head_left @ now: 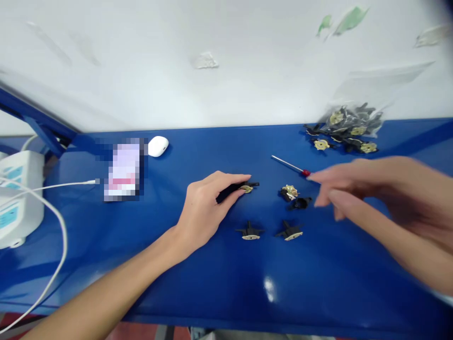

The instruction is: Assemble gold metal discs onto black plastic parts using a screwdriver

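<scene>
My left hand (203, 210) pinches a small black plastic part with a brass-coloured plate (247, 187) between thumb and forefinger, low over the blue table. My right hand (368, 193) is blurred by motion, its thumb and forefinger apart. The forefinger tip is at the red end of a thin screwdriver (290, 165); whether they touch I cannot tell. Between the hands lie a brass-and-black piece (289, 191) and a black plastic housing (300, 203). Nearer to me, two similar black parts with brass-coloured plates, one on the left (250, 231) and one on the right (290, 231), sit side by side.
Several more black and brass-coloured parts (348, 134) lie by a clear plastic bag (375, 115) at the back right. A blurred-out phone (123, 170), a white earbud case (158, 146), a white cable (63, 231) and a white power strip (24, 198) are left. A white wall (247, 85) rises behind.
</scene>
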Demonstrator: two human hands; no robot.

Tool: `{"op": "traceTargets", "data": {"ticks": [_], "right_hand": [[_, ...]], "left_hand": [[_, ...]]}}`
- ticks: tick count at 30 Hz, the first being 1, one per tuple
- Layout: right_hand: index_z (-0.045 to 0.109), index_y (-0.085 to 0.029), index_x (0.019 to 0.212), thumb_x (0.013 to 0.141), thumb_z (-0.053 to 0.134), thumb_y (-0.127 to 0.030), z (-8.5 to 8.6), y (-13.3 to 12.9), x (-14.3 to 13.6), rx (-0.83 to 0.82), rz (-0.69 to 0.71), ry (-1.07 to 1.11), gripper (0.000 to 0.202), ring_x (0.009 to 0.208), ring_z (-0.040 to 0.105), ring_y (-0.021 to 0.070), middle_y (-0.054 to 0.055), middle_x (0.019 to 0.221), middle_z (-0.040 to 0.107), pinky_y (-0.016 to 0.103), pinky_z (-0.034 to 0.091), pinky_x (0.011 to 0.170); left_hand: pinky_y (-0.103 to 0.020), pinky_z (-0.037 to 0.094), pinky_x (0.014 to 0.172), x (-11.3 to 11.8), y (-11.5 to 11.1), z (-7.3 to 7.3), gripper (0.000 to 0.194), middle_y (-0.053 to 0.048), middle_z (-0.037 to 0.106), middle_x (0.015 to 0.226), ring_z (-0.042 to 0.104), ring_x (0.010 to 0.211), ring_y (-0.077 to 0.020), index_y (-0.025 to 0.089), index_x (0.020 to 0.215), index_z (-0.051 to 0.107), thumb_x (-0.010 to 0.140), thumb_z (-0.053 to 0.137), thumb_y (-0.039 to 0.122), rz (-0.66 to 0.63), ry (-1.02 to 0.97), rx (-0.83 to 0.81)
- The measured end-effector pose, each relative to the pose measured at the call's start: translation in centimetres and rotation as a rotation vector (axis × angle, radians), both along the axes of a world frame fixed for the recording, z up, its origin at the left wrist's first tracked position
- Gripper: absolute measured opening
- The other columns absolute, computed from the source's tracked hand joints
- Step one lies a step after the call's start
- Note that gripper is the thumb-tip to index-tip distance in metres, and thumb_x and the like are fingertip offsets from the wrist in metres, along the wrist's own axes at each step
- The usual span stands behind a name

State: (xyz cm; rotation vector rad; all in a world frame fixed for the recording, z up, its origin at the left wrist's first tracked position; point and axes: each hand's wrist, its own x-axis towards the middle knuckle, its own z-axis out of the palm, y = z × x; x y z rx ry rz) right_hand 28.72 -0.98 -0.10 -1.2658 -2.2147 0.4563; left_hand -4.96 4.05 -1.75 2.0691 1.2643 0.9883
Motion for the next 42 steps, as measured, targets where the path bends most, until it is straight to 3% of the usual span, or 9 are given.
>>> {"op": "traceTargets", "data": {"ticks": [2,4,7,18,24,28,32,37,42], "right_hand": [[0.08,-0.037,0.128,0.113,0.067,-0.036,1.7,3.6,-1.0,-0.005,-0.039,0.005,0.021,0.085,0.08,0.0265,0.004,0.112,0.085,0.04,0.057,0.063],[0.081,-0.033,0.123,0.115,0.061,-0.038,2.6,5.8,-1.7,0.005,-0.024,-0.067,0.021,0.067,0.068,0.0203,0.004,0.103,0.081,0.04,0.05,0.059],[0.082,-0.033,0.115,0.113,0.065,-0.039,2.2,6.9,-1.9,0.004,0.039,-0.087,0.018,0.072,0.067,0.0212,0.004,0.104,0.08,0.039,0.05,0.063],[0.082,-0.027,0.108,0.108,0.078,-0.034,-0.1,6.1,-0.8,-0.137,0.166,0.067,0.008,0.065,0.056,0.0124,0.003,0.099,0.073,0.03,0.046,0.055],[0.085,-0.029,0.113,0.106,0.08,-0.034,0.0,5.8,-0.6,-0.159,0.189,0.098,0.01,0.068,0.06,0.0144,0.003,0.101,0.077,0.032,0.048,0.056],[0.086,-0.032,0.113,0.101,0.088,-0.039,0.5,5.2,-1.0,-0.197,0.242,0.142,0.014,0.075,0.066,0.016,0.002,0.1,0.075,0.031,0.052,0.059],[0.084,-0.031,0.121,0.097,0.092,-0.043,0.4,4.6,-1.6,-0.225,0.364,0.058,0.027,0.091,0.076,0.0195,0.004,0.113,0.076,0.034,0.061,0.078],[0.083,-0.026,0.112,0.107,0.077,-0.026,-0.2,4.3,-2.3,-0.158,0.416,-0.012,0.007,0.077,0.07,0.0144,0.003,0.105,0.075,0.03,0.052,0.066],[0.081,-0.023,0.111,0.109,0.077,-0.03,-0.3,4.3,-2.4,-0.132,0.419,-0.015,0.008,0.078,0.07,0.0148,0.004,0.102,0.076,0.031,0.053,0.066]], "left_hand": [[-0.038,0.066,0.101,0.2,0.0,0.0,0.025,-0.004,0.091,0.124,0.085,0.111,-0.0236,0.026,0.13,0.087,0.108,0.079,0.017,-0.004,0.0,0.008],[-0.039,0.066,0.101,0.4,0.0,0.0,0.024,-0.004,0.091,0.124,0.085,0.11,-0.0241,0.028,0.13,0.087,0.109,0.079,0.019,-0.008,0.0,0.012],[-0.041,0.066,0.103,0.6,0.1,0.0,0.023,-0.004,0.091,0.124,0.085,0.111,-0.0245,0.029,0.13,0.087,0.11,0.08,0.023,-0.011,0.009,0.008],[-0.045,0.066,0.101,0.6,0.3,1.0,0.021,-0.005,0.087,0.118,0.081,0.106,-0.0267,0.033,0.121,0.088,0.101,0.091,0.035,0.026,0.033,0.102],[-0.036,0.061,0.071,0.1,0.0,2.4,0.046,-0.004,0.074,0.094,0.069,0.081,-0.0211,0.023,0.117,0.087,0.08,0.108,0.042,-0.345,0.136,0.139],[-0.035,0.06,0.067,0.1,-0.5,1.8,0.041,-0.008,0.077,0.101,0.074,0.083,-0.0226,0.02,0.118,0.085,0.087,0.102,0.042,-0.421,0.206,0.168],[-0.032,0.058,0.063,0.2,-0.5,1.0,0.02,-0.005,0.08,0.095,0.075,0.076,-0.0201,0.021,0.111,0.085,0.096,0.093,0.031,-0.451,0.223,0.142],[-0.031,0.057,0.062,0.1,-0.3,0.7,0.007,-0.003,0.08,0.092,0.076,0.074,-0.0181,0.022,0.107,0.086,0.101,0.088,0.025,-0.462,0.202,0.131],[-0.032,0.056,0.059,0.2,-0.4,0.3,0.011,-0.003,0.081,0.091,0.075,0.072,-0.0184,0.024,0.11,0.084,0.104,0.087,0.032,-0.459,0.188,0.176]]}}
